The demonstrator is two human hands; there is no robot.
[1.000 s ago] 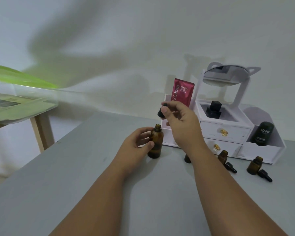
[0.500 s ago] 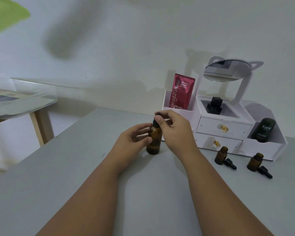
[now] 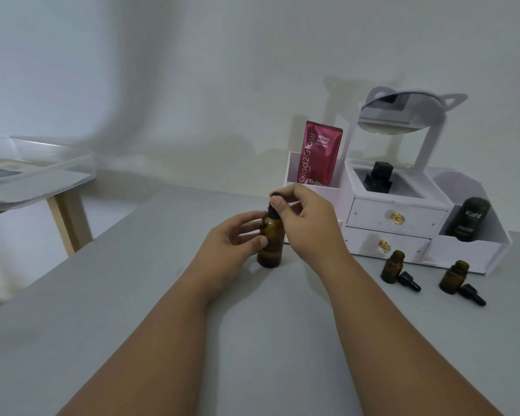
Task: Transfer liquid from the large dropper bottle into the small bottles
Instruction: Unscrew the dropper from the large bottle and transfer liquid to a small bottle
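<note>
Between left fingers (image 3: 244,220), dropper bottle (image 3: 272,244)

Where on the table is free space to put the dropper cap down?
Bare table lies left of the left hand, and also between the two forearms. The right side is crowded: two small bottles and their loose caps sit close before the white organizer.

Entry: both arms in view are bare, uncovered from the lower edge of the frame up to the wrists. The left forearm (image 3: 150,340) shows at lower left of centre, the right forearm (image 3: 403,325) at lower right. The left hand (image 3: 231,238) and right hand (image 3: 309,223), near frame centre, are bare too. The fingers (image 3: 285,193) are slender. One thumbnail shows on each hand, short and trimmed. Finer surface detail is too soft to record.
</note>
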